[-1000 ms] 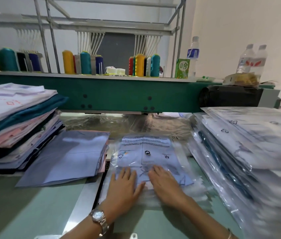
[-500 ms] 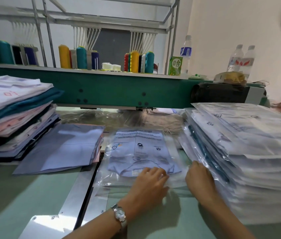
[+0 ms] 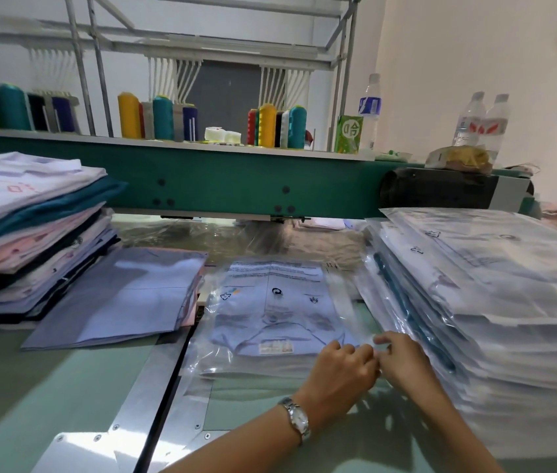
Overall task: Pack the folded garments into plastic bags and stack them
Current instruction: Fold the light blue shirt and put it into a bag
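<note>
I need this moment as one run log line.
left hand: pinches plastic bag corner | right hand: pinches same corner | blue garment: inside bag, flat

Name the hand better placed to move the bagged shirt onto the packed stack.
Right, probably: the right hand pinches the bagged shirt at its corner beside the packed stack; the left hand sits farther from it.

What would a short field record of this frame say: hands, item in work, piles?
item in work: light-blue garment inside plastic bag, flat on table
left hand: pinches bag's near right corner
right hand: pinches same corner
bagged stack: right of it
unbagged stack: left
loose blue garment: beside unbagged stack
</note>
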Tool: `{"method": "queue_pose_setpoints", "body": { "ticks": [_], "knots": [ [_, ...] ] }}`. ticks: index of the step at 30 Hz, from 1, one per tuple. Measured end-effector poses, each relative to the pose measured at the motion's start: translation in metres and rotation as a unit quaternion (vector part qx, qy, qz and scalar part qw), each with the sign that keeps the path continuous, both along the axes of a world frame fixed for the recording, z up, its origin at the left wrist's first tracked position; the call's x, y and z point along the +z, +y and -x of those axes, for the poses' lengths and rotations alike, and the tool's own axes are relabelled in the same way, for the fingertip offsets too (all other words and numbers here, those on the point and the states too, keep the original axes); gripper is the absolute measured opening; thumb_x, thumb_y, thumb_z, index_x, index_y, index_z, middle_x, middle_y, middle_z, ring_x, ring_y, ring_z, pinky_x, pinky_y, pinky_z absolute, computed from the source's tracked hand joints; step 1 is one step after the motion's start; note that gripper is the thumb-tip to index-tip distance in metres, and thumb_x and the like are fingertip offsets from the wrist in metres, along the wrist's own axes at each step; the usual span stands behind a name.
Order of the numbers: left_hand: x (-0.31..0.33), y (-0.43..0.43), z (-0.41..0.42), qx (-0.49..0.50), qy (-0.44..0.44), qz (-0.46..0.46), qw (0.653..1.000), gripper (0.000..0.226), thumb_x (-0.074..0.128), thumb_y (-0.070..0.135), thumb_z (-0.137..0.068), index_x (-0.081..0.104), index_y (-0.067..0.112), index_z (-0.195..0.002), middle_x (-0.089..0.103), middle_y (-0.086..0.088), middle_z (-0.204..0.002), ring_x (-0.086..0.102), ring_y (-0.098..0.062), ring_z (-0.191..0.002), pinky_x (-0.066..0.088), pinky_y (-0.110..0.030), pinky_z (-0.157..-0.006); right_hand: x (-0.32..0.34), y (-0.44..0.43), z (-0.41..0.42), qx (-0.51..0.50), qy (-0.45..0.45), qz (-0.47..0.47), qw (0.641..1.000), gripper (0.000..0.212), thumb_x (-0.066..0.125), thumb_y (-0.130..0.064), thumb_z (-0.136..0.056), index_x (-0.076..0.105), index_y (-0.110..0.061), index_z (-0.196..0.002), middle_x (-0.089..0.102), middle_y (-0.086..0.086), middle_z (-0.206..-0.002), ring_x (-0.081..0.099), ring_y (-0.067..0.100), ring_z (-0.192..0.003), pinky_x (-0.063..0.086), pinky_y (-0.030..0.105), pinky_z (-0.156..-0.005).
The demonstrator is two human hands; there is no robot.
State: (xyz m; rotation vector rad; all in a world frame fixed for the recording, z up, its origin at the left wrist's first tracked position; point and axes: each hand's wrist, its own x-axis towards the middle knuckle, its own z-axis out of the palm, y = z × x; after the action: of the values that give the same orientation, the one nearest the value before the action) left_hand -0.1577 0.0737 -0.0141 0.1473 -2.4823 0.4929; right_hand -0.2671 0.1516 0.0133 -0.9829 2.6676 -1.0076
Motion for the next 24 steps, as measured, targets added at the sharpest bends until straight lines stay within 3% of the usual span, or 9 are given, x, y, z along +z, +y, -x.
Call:
{"method": "queue_pose_setpoints", "body": {
  "ticks": [5,8,14,19,24],
  "knots": [
    [-0.001,-0.007,-0.005,0.002,0.003,0.013,1.000,0.016,0.071,0.028,-0.077,0.065,0.026,-0.063,0.056,0.010,-0.065,0.052,-0.006,-0.052,0.035,-0.022,-0.050,-0.001,-0.003,0.002,0.013,0.007,-0.023,1.000,0.033,0.060,-0.011,-0.085,0.056,-0.021,-0.117,0.064,0.007,-0.108,0.062,0.022,-0.092,0.051,0.031,-0.079],
    [-0.003,-0.016,-0.015,0.006,0.024,0.033,0.999,0.019,0.074,0.023,-0.073,0.060,0.025,-0.060,0.055,0.008,-0.066,0.053,-0.010,-0.055,0.033,-0.025,-0.050,-0.003,-0.003,0.002,0.011,0.042,-0.043,0.998,0.028,0.058,-0.011,-0.085,0.053,-0.021,-0.111,0.065,0.007,-0.104,0.059,0.023,-0.086,0.040,0.026,-0.068],
    [-0.014,-0.044,-0.049,-0.004,0.074,0.048,0.996,0.023,0.075,0.017,-0.068,0.055,0.023,-0.060,0.054,0.005,-0.067,0.049,-0.016,-0.055,0.035,-0.029,-0.048,-0.011,-0.001,0.002,0.016,0.071,-0.052,0.996,0.018,0.053,-0.010,-0.084,0.049,-0.022,-0.096,0.068,0.006,-0.105,0.063,0.027,-0.083,0.046,0.029,-0.067],
    [-0.013,-0.071,-0.096,-0.007,0.106,0.067,0.992,0.024,0.072,0.011,-0.065,0.052,0.023,-0.058,0.051,0.004,-0.065,0.048,-0.015,-0.053,0.036,-0.030,-0.046,-0.007,-0.004,0.001,0.030,0.108,-0.108,0.988,0.016,0.046,-0.006,-0.086,0.047,-0.022,-0.088,0.066,0.008,-0.098,0.059,0.027,-0.084,0.041,0.029,-0.066],
    [-0.011,-0.095,-0.137,-0.001,0.113,0.088,0.990,0.025,0.068,0.012,-0.075,0.051,0.021,-0.059,0.050,0.003,-0.065,0.047,-0.016,-0.052,0.036,-0.031,-0.044,-0.003,-0.005,0.000,0.043,0.131,-0.147,0.980,0.016,0.045,-0.007,-0.087,0.046,-0.022,-0.089,0.060,0.005,-0.095,0.053,0.026,-0.084,0.039,0.031,-0.067]
  ]
}}
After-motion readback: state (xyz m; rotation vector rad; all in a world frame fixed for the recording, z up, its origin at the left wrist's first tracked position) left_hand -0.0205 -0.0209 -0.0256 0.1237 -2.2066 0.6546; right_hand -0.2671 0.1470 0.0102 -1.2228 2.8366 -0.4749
